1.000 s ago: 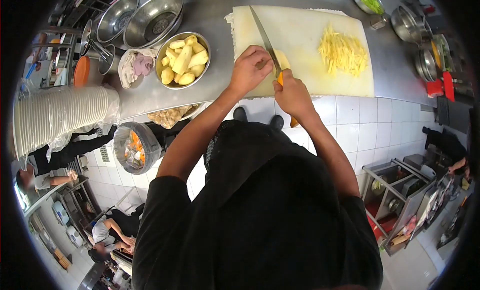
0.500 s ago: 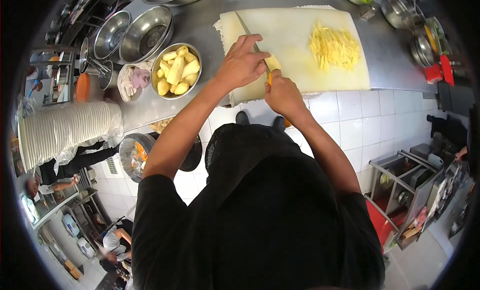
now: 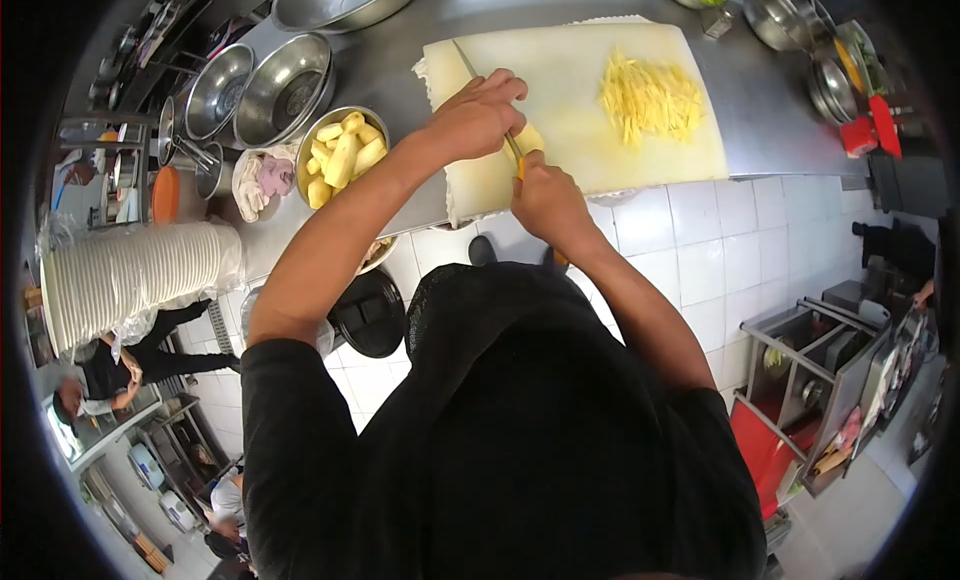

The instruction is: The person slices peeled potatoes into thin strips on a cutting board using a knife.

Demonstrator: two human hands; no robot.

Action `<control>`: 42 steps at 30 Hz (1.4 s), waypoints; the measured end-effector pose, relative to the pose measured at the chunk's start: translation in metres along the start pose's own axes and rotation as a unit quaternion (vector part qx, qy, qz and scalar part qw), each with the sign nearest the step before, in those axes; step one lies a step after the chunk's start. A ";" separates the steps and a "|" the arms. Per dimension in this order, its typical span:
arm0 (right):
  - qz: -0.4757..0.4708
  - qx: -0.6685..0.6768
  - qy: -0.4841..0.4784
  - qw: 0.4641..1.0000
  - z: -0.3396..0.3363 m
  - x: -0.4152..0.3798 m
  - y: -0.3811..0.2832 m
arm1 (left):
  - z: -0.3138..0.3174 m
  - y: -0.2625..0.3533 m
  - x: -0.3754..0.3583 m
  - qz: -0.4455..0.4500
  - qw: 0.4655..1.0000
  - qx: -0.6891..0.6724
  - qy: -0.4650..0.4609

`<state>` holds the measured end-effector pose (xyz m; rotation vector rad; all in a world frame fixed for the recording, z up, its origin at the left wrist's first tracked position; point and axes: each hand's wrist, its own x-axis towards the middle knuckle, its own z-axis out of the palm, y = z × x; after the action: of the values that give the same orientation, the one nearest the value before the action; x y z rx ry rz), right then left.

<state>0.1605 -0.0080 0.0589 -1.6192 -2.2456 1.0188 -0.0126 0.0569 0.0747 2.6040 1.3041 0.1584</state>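
Observation:
On the white cutting board (image 3: 560,70) lies a yellow peeled piece (image 3: 530,138), partly hidden beside the knife. My right hand (image 3: 549,195) is wrapped round the yellow handle of a long knife (image 3: 466,60), whose blade points up and left. Bent over the blade and next to the piece is my left hand (image 3: 480,112), its fingers curled; what they press on is hidden. A pile of thin yellow strips (image 3: 652,98) rests on the right part of the board. To the left stands a metal bowl of peeled yellow pieces (image 3: 345,158).
Metal bowls (image 3: 285,90) and a cloth (image 3: 263,182) lie left on the steel counter. Stacked white plates (image 3: 140,280) are at lower left. A red item (image 3: 872,130) and more bowls (image 3: 785,20) stand right. Other people (image 3: 140,355) are at the left edge.
The view has shifted slightly, moving the board left and down. My left hand's fingers look more curled near the blade. My right hand still holds the knife.

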 end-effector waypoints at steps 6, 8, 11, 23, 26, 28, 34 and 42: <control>-0.016 0.018 0.007 1.000 0.001 0.000 0.004 | 0.006 -0.005 -0.005 -0.005 0.998 -0.014 0.065; -0.020 0.022 0.010 1.000 0.001 0.001 0.006 | 0.006 -0.001 -0.013 -0.028 0.993 -0.048 0.107; -0.024 0.012 0.006 1.000 0.001 0.002 0.006 | 0.005 0.000 -0.020 -0.012 0.995 -0.065 0.077; -0.012 0.028 -0.001 1.000 0.007 0.003 0.008 | -0.016 -0.012 0.029 0.058 0.982 -0.026 -0.180; -0.018 0.027 0.017 0.999 0.012 0.004 0.010 | -0.016 -0.016 0.045 0.029 0.969 -0.021 -0.245; -0.007 0.025 0.002 1.000 0.008 0.003 0.007 | -0.024 -0.012 0.057 0.022 0.955 -0.011 -0.297; -0.016 0.024 0.013 0.999 0.008 0.002 0.008 | -0.032 -0.004 0.065 0.001 0.941 -0.017 -0.339; -0.027 0.020 0.018 0.999 0.011 0.004 0.011 | -0.020 -0.009 0.058 0.019 0.952 0.006 -0.304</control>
<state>0.1614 -0.0072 0.0427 -1.5403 -2.2185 1.0068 0.0113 0.1110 0.0920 2.3876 1.0220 -0.5997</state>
